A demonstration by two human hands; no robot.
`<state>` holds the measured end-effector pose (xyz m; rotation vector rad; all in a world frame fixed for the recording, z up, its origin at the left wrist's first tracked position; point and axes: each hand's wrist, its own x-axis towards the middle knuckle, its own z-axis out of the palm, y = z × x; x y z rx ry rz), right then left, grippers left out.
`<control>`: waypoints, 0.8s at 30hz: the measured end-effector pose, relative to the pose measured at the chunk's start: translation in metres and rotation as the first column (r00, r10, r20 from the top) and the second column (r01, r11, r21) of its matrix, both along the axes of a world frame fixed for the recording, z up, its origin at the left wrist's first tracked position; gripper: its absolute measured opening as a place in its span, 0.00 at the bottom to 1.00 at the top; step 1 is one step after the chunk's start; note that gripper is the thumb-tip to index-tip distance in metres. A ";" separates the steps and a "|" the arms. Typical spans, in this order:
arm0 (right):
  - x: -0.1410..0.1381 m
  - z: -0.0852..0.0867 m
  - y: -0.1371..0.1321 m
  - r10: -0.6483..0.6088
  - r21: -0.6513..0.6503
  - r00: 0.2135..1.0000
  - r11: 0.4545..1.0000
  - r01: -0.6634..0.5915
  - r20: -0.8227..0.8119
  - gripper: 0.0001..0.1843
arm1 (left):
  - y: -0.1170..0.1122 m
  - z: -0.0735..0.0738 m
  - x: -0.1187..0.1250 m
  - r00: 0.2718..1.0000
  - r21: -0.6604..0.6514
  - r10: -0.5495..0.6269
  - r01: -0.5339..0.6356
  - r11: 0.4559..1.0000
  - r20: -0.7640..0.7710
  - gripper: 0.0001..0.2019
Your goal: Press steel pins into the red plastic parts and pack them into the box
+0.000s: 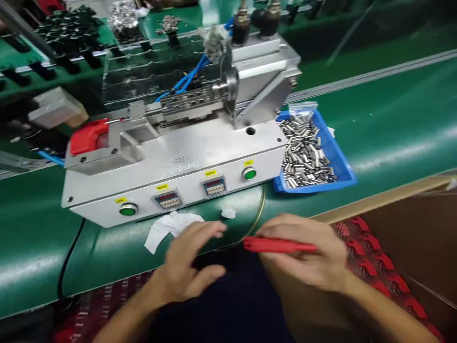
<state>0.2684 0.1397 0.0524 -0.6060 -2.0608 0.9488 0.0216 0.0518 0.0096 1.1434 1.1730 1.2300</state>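
My right hand (323, 250) grips a long red plastic part (271, 245) in front of the bench, its fingers wrapped round it from above. Left of it, my left hand (180, 262) holds nothing; its thumb and fingers are spread and face the red part without touching it. Beyond both hands stands a bench machine (210, 147) with green buttons and small counters on its front. Another red plastic piece (85, 136) sits in the fixture at the machine's left end, with a thin metal rod reaching into it. Motion blurs the details of the held part.
Right of the machine, a blue bin (342, 164) holds many small metal cylinders (303, 155). White paper (169, 226) lies before the machine. Rows of red parts (383, 262) fill a tray at lower right. A black cable (67, 262) hangs at left.
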 end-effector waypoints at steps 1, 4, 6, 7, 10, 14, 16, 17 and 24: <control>-0.016 0.000 -0.002 0.083 -0.042 0.997 0.996 -0.083 -0.003 0.09 | -0.005 -0.002 0.006 0.999 0.066 0.015 -0.012 0.998 -0.044 0.21; -0.034 -0.014 -0.002 0.089 -0.009 0.996 0.996 -0.089 0.008 0.07 | -0.014 -0.012 0.020 0.985 0.161 0.124 -0.104 0.982 -0.123 0.12; -0.031 -0.027 0.002 -0.008 0.079 0.999 0.997 0.004 0.049 0.11 | -0.016 -0.017 0.022 0.978 0.075 0.201 -0.197 0.978 -0.057 0.07; -0.029 -0.034 0.005 -0.070 0.108 0.994 0.992 0.061 0.083 0.13 | -0.015 -0.019 0.020 0.973 0.019 0.232 -0.232 0.973 0.003 0.07; -0.031 -0.058 0.015 -0.179 0.078 0.959 0.983 0.165 0.220 0.17 | -0.012 -0.025 0.014 0.936 -0.117 0.291 -0.273 0.955 0.199 0.09; -0.048 -0.081 0.022 -0.064 -0.038 0.946 0.996 0.080 0.317 0.08 | -0.009 -0.033 0.012 0.893 -0.161 0.317 -0.279 0.947 0.318 0.11; -0.052 -0.080 0.022 -0.015 -0.121 0.957 0.991 0.051 0.288 0.07 | -0.009 -0.034 0.014 0.887 -0.162 0.325 -0.286 0.945 0.328 0.10; -0.051 -0.077 0.021 -0.007 -0.167 0.966 0.985 0.052 0.260 0.07 | -0.009 -0.033 0.015 0.886 -0.164 0.331 -0.292 0.942 0.325 0.10; -0.031 -0.048 0.014 -0.226 -0.271 0.970 0.932 0.242 0.088 0.08 | -0.013 -0.032 0.011 0.919 -0.145 0.328 -0.302 0.942 0.218 0.08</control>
